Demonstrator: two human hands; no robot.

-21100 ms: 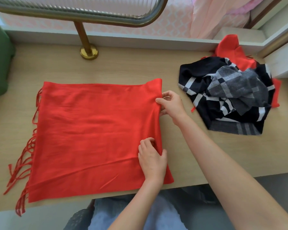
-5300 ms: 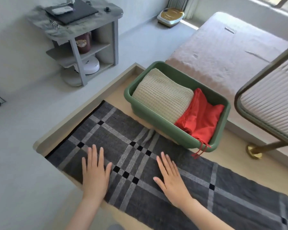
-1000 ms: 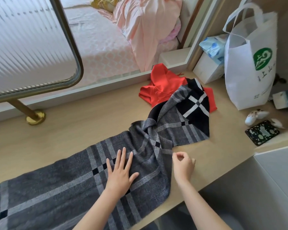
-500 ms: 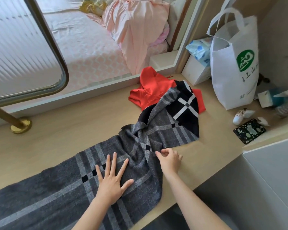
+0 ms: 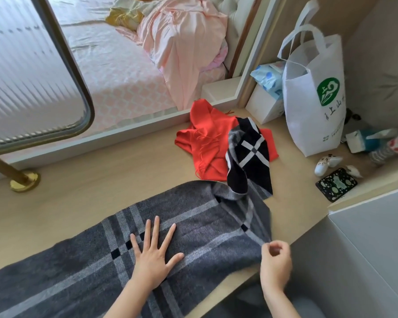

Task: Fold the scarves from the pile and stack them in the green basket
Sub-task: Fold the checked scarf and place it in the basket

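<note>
At the far left a ribbed glass panel (image 5: 21,65) in a curved brass frame stands on a brass foot (image 5: 24,181) fixed to the pale wooden table (image 5: 97,177). A long grey plaid scarf (image 5: 74,267) lies spread flat along the near edge of the table and runs out of view at the lower left. The left hand (image 5: 153,255) rests palm down on the middle of it, fingers straight and spread wide, pressing the cloth to the table. Beyond the table's far edge is a bed with rumpled pink bedding (image 5: 182,42). Further right on the table a crumpled red scarf (image 5: 205,143) lies in a heap with loose fringe threads on top. A twisted black stretch of cloth with white crossing stripes (image 5: 248,161) lies over its right side and reaches down to the grey scarf's far right corner. The right hand (image 5: 275,260), slightly blurred, is at the table's near edge with its fingers curled, pinching the grey scarf's right end between thumb and fingertips, so the cloth there is pulled up into a taut ridge. Against the wall on the right stand a white box (image 5: 265,106) and a white tote bag (image 5: 315,106) with a green logo. A dark patterned case (image 5: 336,183) lies near the bag on the table.
</note>
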